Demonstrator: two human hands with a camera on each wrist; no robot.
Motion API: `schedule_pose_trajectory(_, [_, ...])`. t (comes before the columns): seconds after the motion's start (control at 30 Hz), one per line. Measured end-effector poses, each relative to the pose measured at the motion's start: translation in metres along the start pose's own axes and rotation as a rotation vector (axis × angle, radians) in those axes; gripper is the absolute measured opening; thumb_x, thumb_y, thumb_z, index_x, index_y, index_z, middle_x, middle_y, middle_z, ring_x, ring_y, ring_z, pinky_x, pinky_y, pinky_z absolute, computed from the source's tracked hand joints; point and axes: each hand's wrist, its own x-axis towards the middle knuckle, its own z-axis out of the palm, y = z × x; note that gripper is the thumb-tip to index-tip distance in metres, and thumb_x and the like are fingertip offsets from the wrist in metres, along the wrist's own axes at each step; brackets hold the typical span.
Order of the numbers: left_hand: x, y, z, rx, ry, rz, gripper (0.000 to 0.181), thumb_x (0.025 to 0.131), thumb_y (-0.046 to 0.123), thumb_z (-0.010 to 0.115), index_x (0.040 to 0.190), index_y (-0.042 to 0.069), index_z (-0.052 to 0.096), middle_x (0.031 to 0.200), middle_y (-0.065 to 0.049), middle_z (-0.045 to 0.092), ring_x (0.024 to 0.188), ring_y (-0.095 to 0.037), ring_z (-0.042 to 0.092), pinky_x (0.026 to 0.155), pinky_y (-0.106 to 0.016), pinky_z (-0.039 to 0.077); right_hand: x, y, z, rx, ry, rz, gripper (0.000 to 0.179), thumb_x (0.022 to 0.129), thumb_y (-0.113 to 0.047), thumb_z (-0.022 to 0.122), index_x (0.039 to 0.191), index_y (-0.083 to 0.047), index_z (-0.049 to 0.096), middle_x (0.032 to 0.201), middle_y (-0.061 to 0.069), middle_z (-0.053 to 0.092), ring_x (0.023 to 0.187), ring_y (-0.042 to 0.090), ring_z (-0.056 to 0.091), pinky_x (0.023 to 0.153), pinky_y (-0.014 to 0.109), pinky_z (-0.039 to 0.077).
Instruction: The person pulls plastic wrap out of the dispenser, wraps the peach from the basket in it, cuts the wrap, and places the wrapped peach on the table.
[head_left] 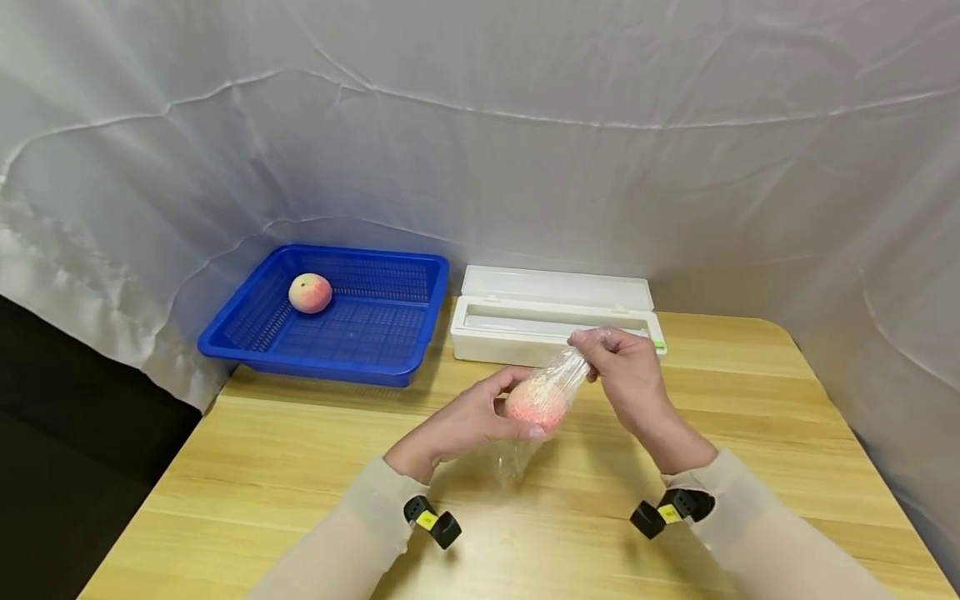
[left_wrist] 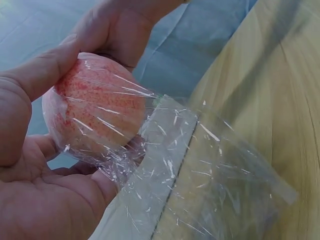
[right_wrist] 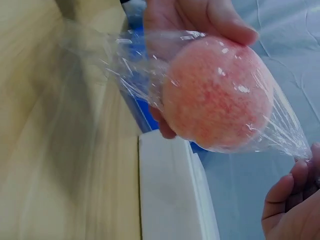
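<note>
Pale sheeting (head_left: 525, 167) backs my counter (head_left: 750, 367). Leftmost, the blue basket (head_left: 330, 367) keeps a loose peach (head_left: 309, 293); my left hand (head_left: 476, 417) curls its fingers round the wrapped peach (head_left: 534, 408), near the white box (head_left: 491, 346), likely steadying it; my right hand (head_left: 633, 375) pinches gathered film (head_left: 573, 367).

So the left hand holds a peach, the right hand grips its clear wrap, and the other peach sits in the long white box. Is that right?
Not quite: the other peach lies in the blue basket, not the white box, as the head view shows. The left hand does hold a peach, and the right hand grips its clear wrap.
</note>
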Motion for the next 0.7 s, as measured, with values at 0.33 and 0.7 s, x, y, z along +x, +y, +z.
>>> schedule_pose_trajectory(0.33, [0.000,0.001,0.005,0.008,0.022,0.025,0.072,0.094,0.007,0.079,0.158,0.018,0.046,0.141,-0.015,0.059,0.110,-0.020,0.068,0.091,-0.035,0.061,-0.005,-0.001,-0.001,0.047,-0.199,0.127,0.052,0.107,-0.032,0.063,0.137,0.011,0.057,0.100,-0.004,0.065,0.079,0.008,0.056,0.069,0.023,0.051])
schedule_pose_trajectory(0.7, [0.002,0.005,0.011,0.052,0.032,0.060,0.069,0.093,0.010,0.081,0.155,0.012,0.050,0.134,-0.012,0.067,0.111,-0.014,0.068,0.096,-0.030,0.058,-0.016,0.010,0.025,0.108,-0.159,0.182,0.033,0.099,-0.027,0.076,0.106,0.006,0.074,0.087,0.000,0.075,0.086,0.012,0.069,0.073,0.024,0.060])
